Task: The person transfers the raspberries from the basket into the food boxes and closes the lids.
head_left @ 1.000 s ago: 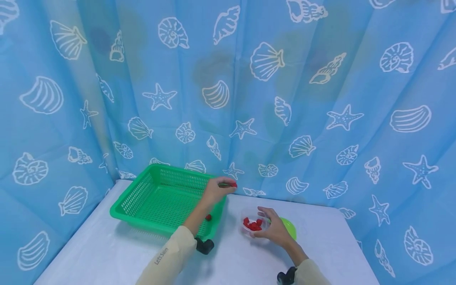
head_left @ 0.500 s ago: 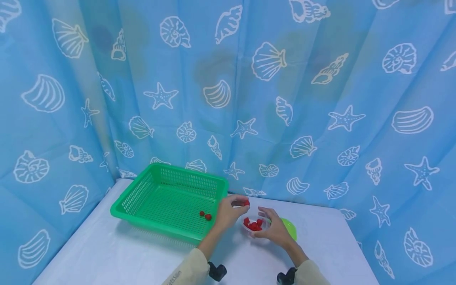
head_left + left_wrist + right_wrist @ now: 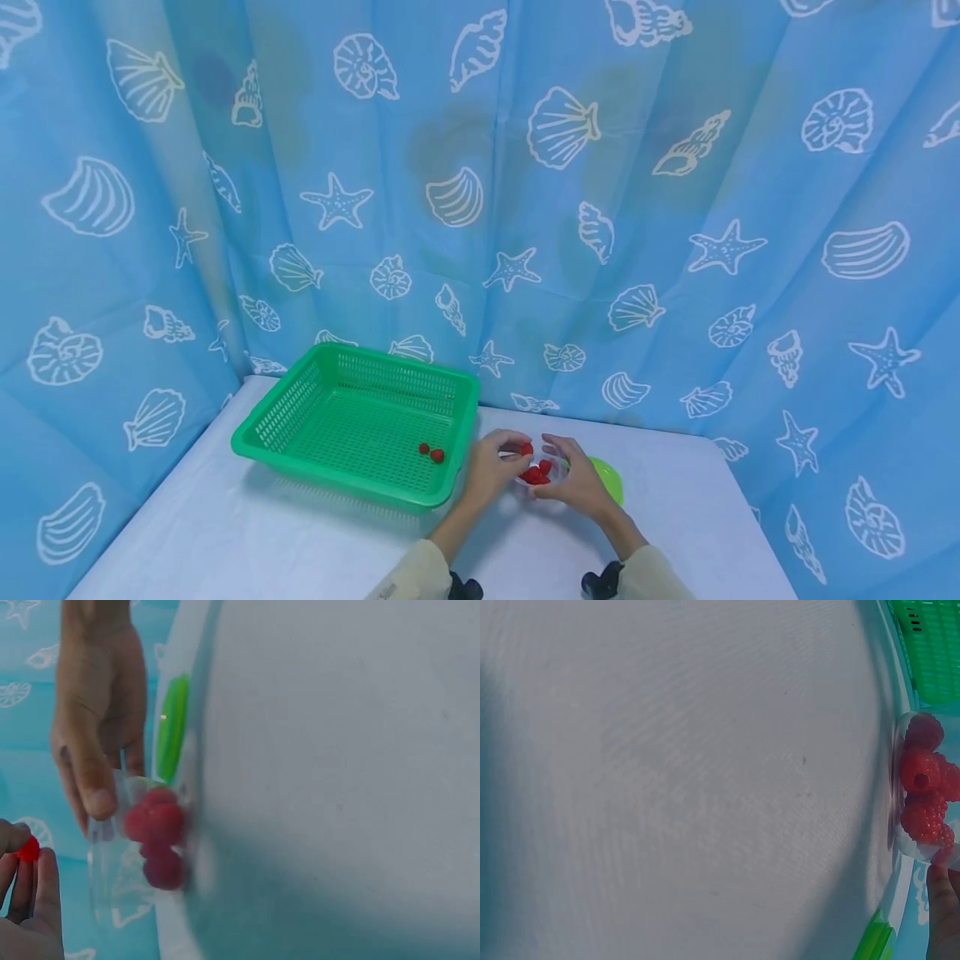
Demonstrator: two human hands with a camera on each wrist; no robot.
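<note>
My left hand (image 3: 491,471) pinches a raspberry (image 3: 29,849) between thumb and fingertips, just above the left rim of a clear plastic tub (image 3: 112,877). Around the tub's right side curl the thumb and fingers of my right hand (image 3: 581,483), which grips it on the table. Several raspberries (image 3: 922,776) lie heaped on the tub's bottom. Two more raspberries (image 3: 437,456) sit in the right part of a green plastic basket (image 3: 322,471), left of my left hand.
A light green lid (image 3: 609,481) lies on the white-covered table (image 3: 675,508), partly behind my right hand. Behind the table hangs a blue curtain (image 3: 465,275) with white shell prints. The basket takes up the table's left side.
My left hand has moved right and down from the basket's right edge to the tub, carrying the raspberry. Both raspberries in the basket have come into view. My right hand has stayed on the tub.
</note>
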